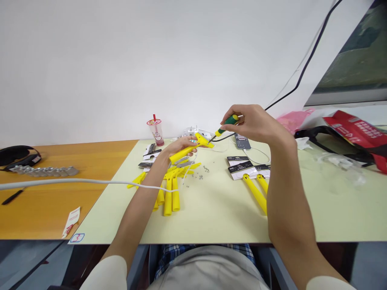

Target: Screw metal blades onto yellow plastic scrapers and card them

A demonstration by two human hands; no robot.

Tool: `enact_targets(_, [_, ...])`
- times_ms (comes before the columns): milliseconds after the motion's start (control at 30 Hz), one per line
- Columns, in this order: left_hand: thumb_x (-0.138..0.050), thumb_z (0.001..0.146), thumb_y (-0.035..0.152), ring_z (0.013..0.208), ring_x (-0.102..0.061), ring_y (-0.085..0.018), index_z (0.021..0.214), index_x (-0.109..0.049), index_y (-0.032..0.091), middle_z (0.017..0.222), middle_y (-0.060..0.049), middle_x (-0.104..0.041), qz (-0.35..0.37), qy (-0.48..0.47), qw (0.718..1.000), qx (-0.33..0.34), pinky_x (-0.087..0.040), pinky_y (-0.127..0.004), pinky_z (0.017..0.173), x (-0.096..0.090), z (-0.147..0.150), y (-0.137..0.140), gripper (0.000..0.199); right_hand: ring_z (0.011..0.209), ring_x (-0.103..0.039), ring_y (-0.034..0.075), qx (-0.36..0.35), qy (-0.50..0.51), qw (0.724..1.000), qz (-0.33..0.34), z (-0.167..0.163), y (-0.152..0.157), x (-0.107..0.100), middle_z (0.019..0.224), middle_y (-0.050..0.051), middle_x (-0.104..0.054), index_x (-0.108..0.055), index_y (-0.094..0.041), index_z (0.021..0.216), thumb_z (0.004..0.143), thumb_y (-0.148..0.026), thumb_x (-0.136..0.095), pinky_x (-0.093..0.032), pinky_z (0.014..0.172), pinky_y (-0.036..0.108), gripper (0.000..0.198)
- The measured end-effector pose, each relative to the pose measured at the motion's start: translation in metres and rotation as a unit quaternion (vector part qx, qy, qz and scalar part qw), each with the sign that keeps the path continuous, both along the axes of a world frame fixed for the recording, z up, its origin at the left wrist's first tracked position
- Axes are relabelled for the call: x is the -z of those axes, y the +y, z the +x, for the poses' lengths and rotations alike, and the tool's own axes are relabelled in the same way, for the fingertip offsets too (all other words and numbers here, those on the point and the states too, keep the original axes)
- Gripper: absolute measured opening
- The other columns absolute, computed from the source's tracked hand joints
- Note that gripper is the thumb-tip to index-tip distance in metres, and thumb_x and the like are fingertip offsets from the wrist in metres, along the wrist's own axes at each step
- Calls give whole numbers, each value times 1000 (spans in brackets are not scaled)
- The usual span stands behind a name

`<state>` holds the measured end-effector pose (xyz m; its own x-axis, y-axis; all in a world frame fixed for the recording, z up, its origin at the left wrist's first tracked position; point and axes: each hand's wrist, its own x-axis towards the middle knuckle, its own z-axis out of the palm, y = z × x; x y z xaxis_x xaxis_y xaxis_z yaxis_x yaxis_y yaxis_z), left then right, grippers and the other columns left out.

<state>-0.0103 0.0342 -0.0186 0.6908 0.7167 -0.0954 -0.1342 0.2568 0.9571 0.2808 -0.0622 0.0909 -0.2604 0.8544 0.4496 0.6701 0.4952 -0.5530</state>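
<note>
My left hand (pixel 184 146) is closed around a yellow T-shaped plastic handle (pixel 182 154), held tilted above the table with its wide head to the upper right. My right hand (pixel 246 121) grips a screwdriver (pixel 229 123) with a green and yellow grip, pointing down to the left. Its tip meets the head of the handle, near the right corner. Below my left hand lies a pile of similar yellow handles (pixel 169 197). Small metal screws or nuts (pixel 201 176) are scattered right of the pile, too small to tell apart.
Packaged yellow tools (pixel 254 193) with black-and-white cards lie by my right forearm. A phone (pixel 242 141) and a drink cup (pixel 156 132) stand toward the wall. A white cable (pixel 90 182) crosses in front of my left forearm. At right lies a red bag (pixel 359 135).
</note>
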Motion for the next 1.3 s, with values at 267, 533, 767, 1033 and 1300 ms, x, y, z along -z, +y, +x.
enact_targets(267, [-89,85,18,69,-64,-9,118,-61,17,134,-24,-77,2,-6,1000,6,-45,-21,58,1,0,0,43,75,-63,23,2,-10,1000,10,1,1,0,93,8,-77,-77,-27,95,87,-71,-85,-44,65,39,45])
enact_targets(533, [-91,84,18,68,-65,-8,117,-59,17,132,-23,-77,4,-8,1000,5,-46,-20,57,3,0,2,45,77,-64,23,-1,-8,1000,2,-1,0,0,95,8,-78,-77,-27,94,87,-69,-86,-43,64,38,44])
enact_targets(767, [-92,82,18,68,-65,-8,118,-60,17,130,-22,-77,-2,-12,1000,5,-46,-20,57,2,0,1,47,77,-64,23,-1,-10,1000,0,0,2,0,95,7,-77,-77,-27,94,87,-67,-86,-44,66,39,41])
enact_targets(1033, [-91,82,17,67,-63,-8,115,-61,17,129,-22,-77,-9,-14,1000,1,-45,-20,56,1,2,0,45,81,-66,25,-8,-10,1000,0,0,2,0,94,8,-77,-75,-26,93,87,-64,-87,-44,67,39,40])
enact_targets(1300, [-89,83,14,66,-63,-7,114,-61,16,131,-23,-77,-21,-28,999,6,-45,-19,56,2,-1,0,42,82,-67,25,-11,-6,1000,2,1,1,1,95,7,-78,-76,-28,94,88,-62,-87,-46,68,40,37])
